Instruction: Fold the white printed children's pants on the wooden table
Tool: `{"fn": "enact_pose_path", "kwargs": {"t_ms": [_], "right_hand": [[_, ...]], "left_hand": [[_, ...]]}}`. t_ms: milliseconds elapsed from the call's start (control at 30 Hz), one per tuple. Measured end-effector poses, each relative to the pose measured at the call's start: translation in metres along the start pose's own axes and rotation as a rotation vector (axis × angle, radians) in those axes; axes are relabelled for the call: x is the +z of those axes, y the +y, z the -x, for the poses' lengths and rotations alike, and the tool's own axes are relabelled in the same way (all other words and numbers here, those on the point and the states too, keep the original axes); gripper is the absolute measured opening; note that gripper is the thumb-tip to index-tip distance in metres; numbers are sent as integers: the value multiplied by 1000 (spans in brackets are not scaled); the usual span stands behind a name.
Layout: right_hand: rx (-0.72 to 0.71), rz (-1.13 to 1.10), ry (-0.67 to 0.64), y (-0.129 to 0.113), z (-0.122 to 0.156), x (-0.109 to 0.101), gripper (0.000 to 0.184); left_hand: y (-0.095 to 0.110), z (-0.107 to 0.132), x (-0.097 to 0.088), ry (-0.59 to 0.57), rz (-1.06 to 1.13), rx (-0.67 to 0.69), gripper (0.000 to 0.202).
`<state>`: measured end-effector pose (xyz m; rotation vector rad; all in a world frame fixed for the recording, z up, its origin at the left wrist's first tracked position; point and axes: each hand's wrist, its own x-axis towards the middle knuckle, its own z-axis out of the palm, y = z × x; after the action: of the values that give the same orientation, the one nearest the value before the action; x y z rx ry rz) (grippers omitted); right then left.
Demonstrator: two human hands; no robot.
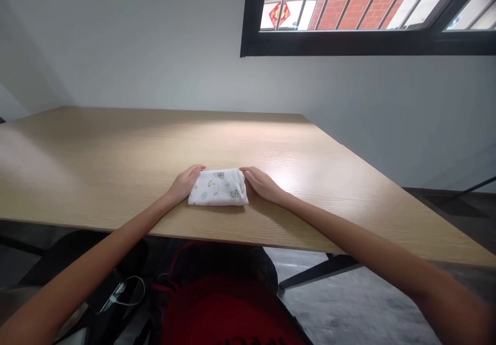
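A white folded cloth (218, 187), printed with small animal faces and pale green marks, lies near the front edge of the wooden table. It is folded into a compact rectangle, with a rounded, layered fold at its right end. My left hand (186, 182) grips the cloth's left side, its fingertips at the far left corner. At the opposite end, my right hand (263, 184) holds the right side, fingers reaching to the far right corner. Both hands rest low by the tabletop, and the fingers' undersides are partly hidden.
The light wooden table (116, 154) reaches back to a grey-white wall (155, 40). A dark-framed barred window (349, 43) is at upper right. Below the front edge are a black table leg (318, 271), a white cable (141, 288) and my red clothing (225, 309).
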<state>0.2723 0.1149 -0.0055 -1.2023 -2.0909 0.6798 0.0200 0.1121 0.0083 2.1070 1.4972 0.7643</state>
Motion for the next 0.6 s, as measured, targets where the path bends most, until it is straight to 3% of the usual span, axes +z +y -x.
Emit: {"fn": "enact_pose_path", "kwargs": {"t_ms": [167,300,433,500,600], "right_hand": [[141,-254,101,-8,22,-3,32],[38,-255,96,-27,36,13,40],[2,-176,107,-30,39,22,37],[29,-152,101,-27,38,23,35],[47,-147,108,-25,37,21,35]], "left_hand": [[6,14,-6,-19,111,-54,40],[31,63,0,32,133,-109,34],[47,113,6,57,122,-102,29],[45,121,5,123,72,-88,30],[34,114,4,165,-138,-112,32]]}}
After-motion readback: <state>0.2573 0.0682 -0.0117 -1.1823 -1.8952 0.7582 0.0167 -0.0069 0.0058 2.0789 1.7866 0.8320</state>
